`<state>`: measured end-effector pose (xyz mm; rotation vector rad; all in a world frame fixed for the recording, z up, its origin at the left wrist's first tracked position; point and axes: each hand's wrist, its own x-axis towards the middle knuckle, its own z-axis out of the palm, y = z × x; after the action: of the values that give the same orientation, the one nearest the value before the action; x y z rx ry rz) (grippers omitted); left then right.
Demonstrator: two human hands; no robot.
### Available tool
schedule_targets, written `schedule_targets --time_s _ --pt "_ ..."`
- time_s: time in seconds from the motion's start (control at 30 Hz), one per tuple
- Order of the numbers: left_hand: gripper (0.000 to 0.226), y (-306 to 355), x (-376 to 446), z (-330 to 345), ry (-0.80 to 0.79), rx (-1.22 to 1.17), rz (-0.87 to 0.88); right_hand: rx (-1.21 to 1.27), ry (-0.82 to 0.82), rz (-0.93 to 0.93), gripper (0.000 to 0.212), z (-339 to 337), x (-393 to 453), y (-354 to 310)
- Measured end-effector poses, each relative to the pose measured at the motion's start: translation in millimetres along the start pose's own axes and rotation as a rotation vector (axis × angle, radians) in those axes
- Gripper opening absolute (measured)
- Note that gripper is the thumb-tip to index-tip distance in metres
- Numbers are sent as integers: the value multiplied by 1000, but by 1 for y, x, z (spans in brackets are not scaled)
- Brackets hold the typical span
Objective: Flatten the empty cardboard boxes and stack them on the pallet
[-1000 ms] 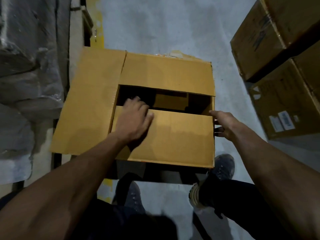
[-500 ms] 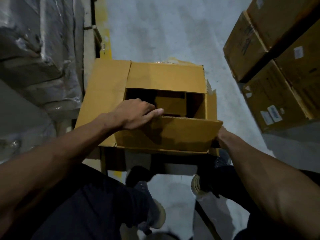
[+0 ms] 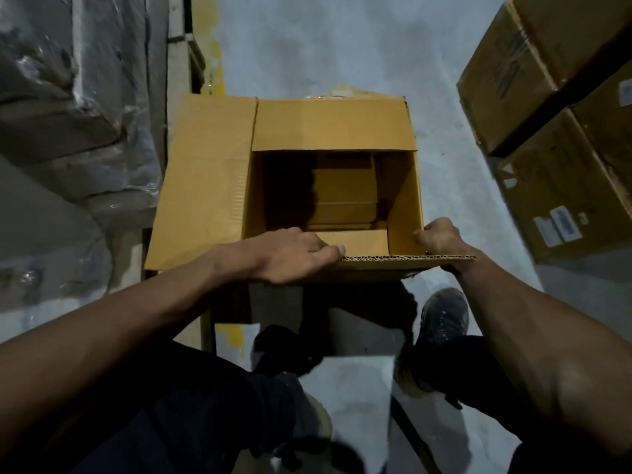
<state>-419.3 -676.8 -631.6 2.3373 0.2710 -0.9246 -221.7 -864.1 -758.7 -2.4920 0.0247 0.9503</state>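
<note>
Wrapped goods [image 3: 68, 107] stand at the left. The cardboard box [image 3: 212, 186] sits on the floor ahead of the person's feet, its left flap spread flat. The left hand [image 3: 290, 254] now grasps the near flap [image 3: 393, 261], which has swung up from lying flat a second ago, exposing the interior. The right hand [image 3: 439, 239] has closed its grip on that flap's right end. Stacked cartons [image 3: 547, 97] stand right.

Dim light around you — deep shadow inside the box [image 3: 328, 189], soft blur throughout, wide-angle bending at the frame's edges.
</note>
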Motion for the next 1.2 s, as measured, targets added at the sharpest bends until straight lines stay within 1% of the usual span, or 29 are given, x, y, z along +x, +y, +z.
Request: schedule_targets --time_s 0.1,0.13,0.17,0.2,0.23,0.27,0.3,0.33,0.37,0.4,0.47,0.53,0.63,0.77,0.83,0.9,1.0,1.07,1.2 --pt "54 2 14 -5 -152 -78 15 -21 9 20 28 2 12 -1" --pt "55 1 21 -4 -222 -133 5 -25 14 27 29 2 14 0" --pt "61 1 25 -2 -290 -213 -24 -13 15 28 29 2 16 0" --pt "77 -3 30 3 -347 -290 -55 -2 14 25 30 1 18 1" --pt "97 -9 36 9 -380 -354 -75 9 5 24 32 0 21 0" --pt "112 -17 44 14 -402 -391 -104 24 -24 24 34 -2 22 -2" --pt "119 -23 51 19 -422 -429 -142 41 -65 26 35 -4 23 -3" --pt "117 -29 58 25 -438 -438 -162 51 -108 28 34 -5 24 -4" --pt "111 -34 65 32 -435 -400 -173 51 -146 22 30 -7 24 -5" --pt "103 -38 71 40 -397 -338 -166 41 -174 16 25 -8 23 -6" --pt "97 -43 81 58 -266 -206 -142 20 -189 17 17 -8 21 -6" --pt "90 -46 90 77 -109 -33 -173 7 -172 13 14 -6 19 -7" --pt "63 -44 100 93 117 186 -239 9 -140 8 16 -1 24 -6" --pt "23 -43 104 107 311 196 -236 -55 -88 10 28 6 24 -5" --pt "11 -43 106 111 369 237 -213 -171 -43 -19 31 10 21 -3" --pt "10 -44 106 114 379 267 -184 -276 -5 -48 31 14 18 0" --pt "11 -46 94 119 351 286 -152 -287 -25 -34 30 20 7 6" --pt "14 -47 81 125 278 272 -140 -298 -49 -5 29 25 -6 14" --pt "21 -42 52 141 74 283 -168 -335 -88 58 28 39 -41 33"
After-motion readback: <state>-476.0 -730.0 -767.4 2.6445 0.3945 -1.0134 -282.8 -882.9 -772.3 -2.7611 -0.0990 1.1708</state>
